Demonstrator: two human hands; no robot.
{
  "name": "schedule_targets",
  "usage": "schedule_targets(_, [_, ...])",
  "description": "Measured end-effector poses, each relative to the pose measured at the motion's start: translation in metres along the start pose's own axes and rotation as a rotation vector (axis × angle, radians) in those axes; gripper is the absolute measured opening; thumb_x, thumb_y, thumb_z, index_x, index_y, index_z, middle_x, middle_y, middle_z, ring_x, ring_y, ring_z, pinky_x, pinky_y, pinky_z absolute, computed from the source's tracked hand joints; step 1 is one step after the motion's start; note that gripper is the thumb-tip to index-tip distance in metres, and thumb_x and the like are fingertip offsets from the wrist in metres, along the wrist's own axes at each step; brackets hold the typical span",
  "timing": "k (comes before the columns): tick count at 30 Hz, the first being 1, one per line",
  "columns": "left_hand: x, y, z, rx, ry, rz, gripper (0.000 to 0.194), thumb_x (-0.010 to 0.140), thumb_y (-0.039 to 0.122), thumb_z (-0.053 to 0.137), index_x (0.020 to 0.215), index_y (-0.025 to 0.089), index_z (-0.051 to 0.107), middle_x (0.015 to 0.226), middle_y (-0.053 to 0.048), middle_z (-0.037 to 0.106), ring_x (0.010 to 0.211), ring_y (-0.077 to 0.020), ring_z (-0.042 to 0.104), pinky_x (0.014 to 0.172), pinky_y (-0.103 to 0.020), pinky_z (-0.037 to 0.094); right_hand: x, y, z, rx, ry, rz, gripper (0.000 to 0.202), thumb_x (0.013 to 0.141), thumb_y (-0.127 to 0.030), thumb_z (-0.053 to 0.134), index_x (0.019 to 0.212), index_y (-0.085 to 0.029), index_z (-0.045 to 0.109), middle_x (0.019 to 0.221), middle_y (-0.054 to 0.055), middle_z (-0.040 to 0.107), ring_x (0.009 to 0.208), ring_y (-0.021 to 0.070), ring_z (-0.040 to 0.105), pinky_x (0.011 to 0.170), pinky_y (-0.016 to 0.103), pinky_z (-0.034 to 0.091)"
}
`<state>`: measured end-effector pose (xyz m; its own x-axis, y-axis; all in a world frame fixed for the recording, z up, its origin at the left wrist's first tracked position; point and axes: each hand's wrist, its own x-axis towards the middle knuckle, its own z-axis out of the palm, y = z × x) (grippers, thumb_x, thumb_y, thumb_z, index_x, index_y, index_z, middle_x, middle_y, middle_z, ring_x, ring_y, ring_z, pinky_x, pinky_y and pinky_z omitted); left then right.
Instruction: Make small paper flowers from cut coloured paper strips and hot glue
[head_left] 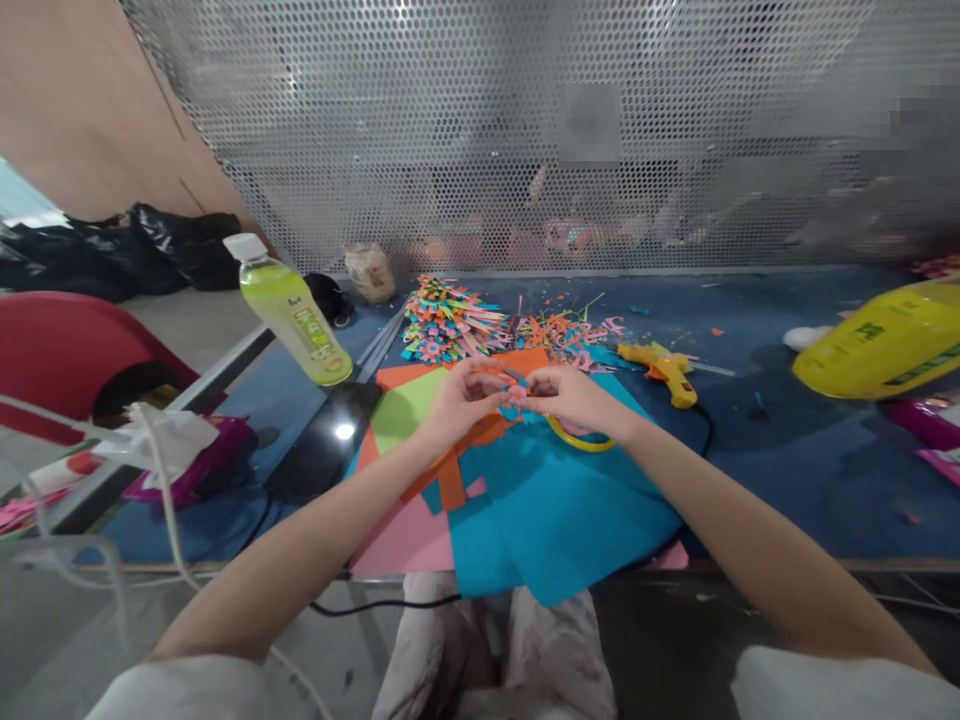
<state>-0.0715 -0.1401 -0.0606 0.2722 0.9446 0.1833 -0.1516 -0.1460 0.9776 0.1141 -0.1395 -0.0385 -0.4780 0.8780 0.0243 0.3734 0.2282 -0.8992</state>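
Note:
Between my two hands is a small pink paper flower, pinched at the fingertips. My left hand grips it from the left, and my right hand holds its other side with thumb and fingers closed. Fingers cover part of the flower. Below lie sheets of blue paper, pink paper and green paper, with cut orange strips on top. A yellow ring-shaped handle, perhaps of scissors, sits just under my right hand.
Behind the hands stand a heap of colourful paper flowers and paper scraps. A yellow glue gun lies to the right. A green drink bottle and a phone are left; a yellow bottle is far right.

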Motion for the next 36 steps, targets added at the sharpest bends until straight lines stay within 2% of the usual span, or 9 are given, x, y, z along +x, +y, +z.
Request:
schedule_targets(5, [-0.002, -0.003, 0.004, -0.038, -0.023, -0.080, 0.050, 0.056, 0.027, 0.082, 0.099, 0.015, 0.058, 0.071, 0.000, 0.071, 0.068, -0.0140, 0.068, 0.070, -0.027, 0.053, -0.009, 0.008, 0.006, 0.022, 0.006, -0.043, 0.023, 0.075, -0.037, 0.065, 0.076, -0.015, 0.061, 0.075, 0.003, 0.067, 0.068, 0.0142, 0.061, 0.063, 0.026, 0.045])
schedule_targets(9, [-0.004, 0.002, 0.004, -0.056, -0.030, -0.095, 0.046, 0.058, 0.029, 0.082, 0.096, 0.015, 0.060, 0.070, -0.001, 0.072, 0.068, -0.0149, 0.069, 0.070, -0.027, 0.054, -0.014, 0.005, 0.011, -0.039, 0.056, -0.068, 0.026, 0.077, -0.040, 0.062, 0.080, -0.014, 0.064, 0.074, 0.003, 0.065, 0.066, 0.0133, 0.058, 0.061, 0.025, 0.042])
schedule_targets(16, [-0.008, 0.010, 0.006, 0.001, 0.027, -0.041, 0.042, 0.056, 0.033, 0.082, 0.089, 0.015, 0.063, 0.068, -0.003, 0.073, 0.068, -0.0179, 0.070, 0.069, -0.030, 0.056, -0.016, -0.002, 0.015, 0.011, 0.042, -0.030, 0.022, 0.077, -0.032, 0.061, 0.084, -0.012, 0.068, 0.073, 0.003, 0.065, 0.065, 0.0125, 0.055, 0.058, 0.024, 0.039])
schedule_targets(21, [-0.009, 0.012, 0.006, 0.025, 0.017, -0.031, 0.045, 0.053, 0.035, 0.084, 0.088, 0.014, 0.064, 0.069, -0.004, 0.073, 0.069, -0.0197, 0.071, 0.071, -0.030, 0.056, -0.016, 0.002, 0.017, 0.015, 0.084, -0.048, 0.023, 0.076, -0.034, 0.062, 0.076, -0.012, 0.067, 0.065, 0.001, 0.060, 0.059, 0.0105, 0.050, 0.055, 0.023, 0.036])
schedule_targets(26, [-0.009, 0.008, 0.006, 0.007, 0.017, -0.024, 0.042, 0.055, 0.034, 0.083, 0.087, 0.014, 0.064, 0.069, -0.004, 0.074, 0.070, -0.0188, 0.071, 0.072, -0.030, 0.056, -0.018, 0.002, 0.017, -0.033, 0.114, -0.032, 0.024, 0.075, -0.033, 0.062, 0.065, -0.012, 0.063, 0.059, -0.001, 0.055, 0.054, 0.0086, 0.045, 0.053, 0.023, 0.033])
schedule_targets(31, [-0.010, 0.007, 0.008, -0.009, 0.017, 0.002, 0.040, 0.055, 0.033, 0.083, 0.084, 0.014, 0.064, 0.066, -0.003, 0.073, 0.067, -0.0181, 0.071, 0.068, -0.029, 0.056, -0.018, 0.003, 0.017, -0.023, 0.103, -0.054, 0.022, 0.076, -0.032, 0.062, 0.069, -0.012, 0.064, 0.061, -0.001, 0.056, 0.056, 0.0087, 0.045, 0.053, 0.023, 0.033])
schedule_targets(36, [-0.009, 0.008, 0.008, 0.001, 0.051, 0.012, 0.036, 0.055, 0.028, 0.083, 0.080, 0.014, 0.064, 0.069, -0.004, 0.073, 0.067, -0.0161, 0.070, 0.067, -0.026, 0.055, -0.017, 0.003, 0.018, 0.012, 0.112, -0.045, 0.028, 0.076, -0.037, 0.060, 0.073, -0.011, 0.067, 0.065, 0.002, 0.060, 0.059, 0.0106, 0.048, 0.054, 0.024, 0.034])
